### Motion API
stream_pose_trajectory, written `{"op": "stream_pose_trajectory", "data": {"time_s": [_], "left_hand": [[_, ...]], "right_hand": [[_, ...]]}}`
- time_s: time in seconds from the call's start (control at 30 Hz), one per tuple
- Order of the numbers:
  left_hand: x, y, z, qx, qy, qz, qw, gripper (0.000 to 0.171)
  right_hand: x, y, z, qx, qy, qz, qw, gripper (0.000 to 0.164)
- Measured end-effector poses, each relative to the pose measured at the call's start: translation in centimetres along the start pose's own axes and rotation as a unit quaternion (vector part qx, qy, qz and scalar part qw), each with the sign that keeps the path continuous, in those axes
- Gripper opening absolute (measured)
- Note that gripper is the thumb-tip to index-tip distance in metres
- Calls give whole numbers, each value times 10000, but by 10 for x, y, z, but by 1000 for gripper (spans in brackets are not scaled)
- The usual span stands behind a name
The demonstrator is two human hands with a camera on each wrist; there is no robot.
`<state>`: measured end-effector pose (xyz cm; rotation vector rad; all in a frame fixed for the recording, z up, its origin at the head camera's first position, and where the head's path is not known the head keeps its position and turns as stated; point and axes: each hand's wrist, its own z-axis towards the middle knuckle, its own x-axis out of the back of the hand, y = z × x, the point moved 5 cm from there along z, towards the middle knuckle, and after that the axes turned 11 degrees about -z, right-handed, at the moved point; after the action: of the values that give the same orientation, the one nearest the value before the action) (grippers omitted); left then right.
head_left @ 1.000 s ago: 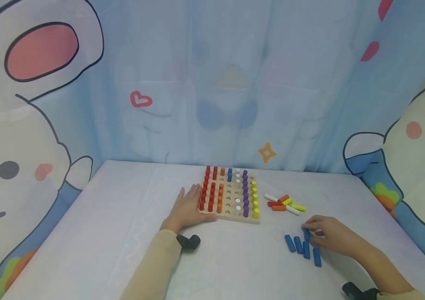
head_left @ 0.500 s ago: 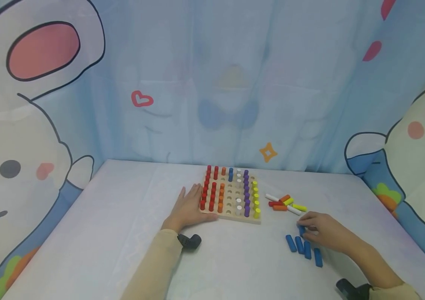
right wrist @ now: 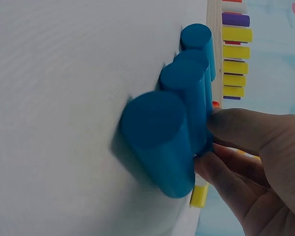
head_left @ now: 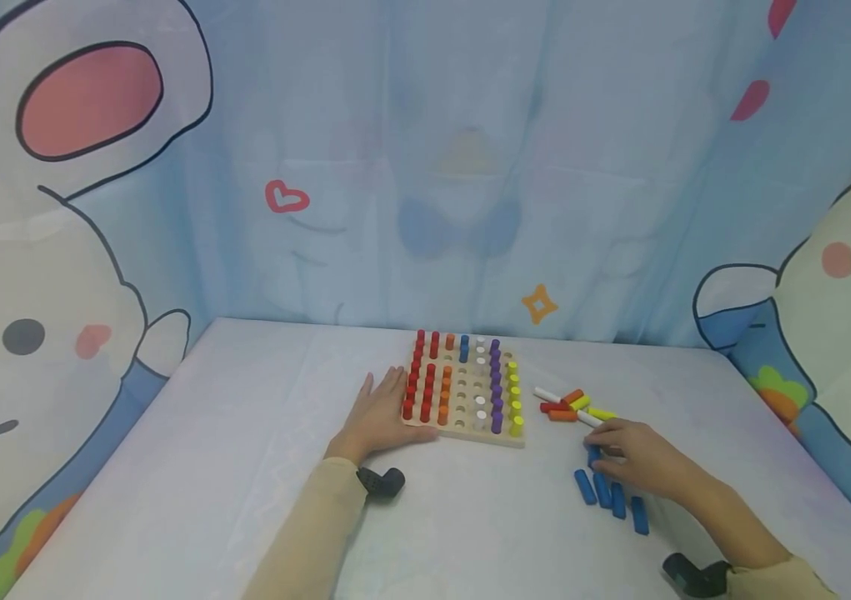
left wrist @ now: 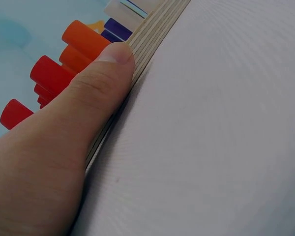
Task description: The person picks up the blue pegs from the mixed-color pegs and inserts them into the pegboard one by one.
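Observation:
My left hand (head_left: 376,417) lies against the left side of a wooden peg board (head_left: 463,434), fingers straight, the thumb (left wrist: 105,73) along its front edge. Red, orange, blue, white, purple and yellow pegs stand upright in the board, and some holes in the blue and white columns have no peg. My right hand (head_left: 638,454) pinches a blue peg (head_left: 593,455) between thumb and fingers, just above the other blue pegs. Several loose blue pegs (head_left: 640,516) lie on the table in front of that hand; up close in the right wrist view, one blue peg (right wrist: 160,142) is nearest.
A small pile of mixed pegs (head_left: 563,416), in orange, red, yellow and white, lies right of the board. White cloth covers the table (head_left: 485,517). Behind it hangs a blue curtain (head_left: 365,125) with cartoon prints. A dark camera is strapped to each wrist.
My right hand has moved a little to the left and toward the mixed pile, with the blue peg between its fingers. The left hand stays on the board.

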<state>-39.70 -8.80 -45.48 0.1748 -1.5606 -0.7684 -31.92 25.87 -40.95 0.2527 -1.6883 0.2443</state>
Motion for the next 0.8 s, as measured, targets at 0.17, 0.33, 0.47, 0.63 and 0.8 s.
{"op": "stream_pose_trajectory", "data": {"time_s": [0.17,0.33,0.47,0.63,0.8], "left_hand": [[-1,-1,1,16,-10,9,10000,119],[-2,-1,1,-3,11,69,10000,119],[-1,-1,1,-51,28,43,10000,119],[1,0,0,-47,39,45,10000,118],[1,0,-1,-29,32,59,10000,118]], "right_hand": [[1,-6,4,85,37,-102,9999,38],[2,-12,8,184,145,-115,9997,37],[-1,-14,12,42,83,-76,9999,39],[-2,-19,18,38,101,-91,9999,41],[-3,-26,23,-14,66,-48,10000,47]]}}
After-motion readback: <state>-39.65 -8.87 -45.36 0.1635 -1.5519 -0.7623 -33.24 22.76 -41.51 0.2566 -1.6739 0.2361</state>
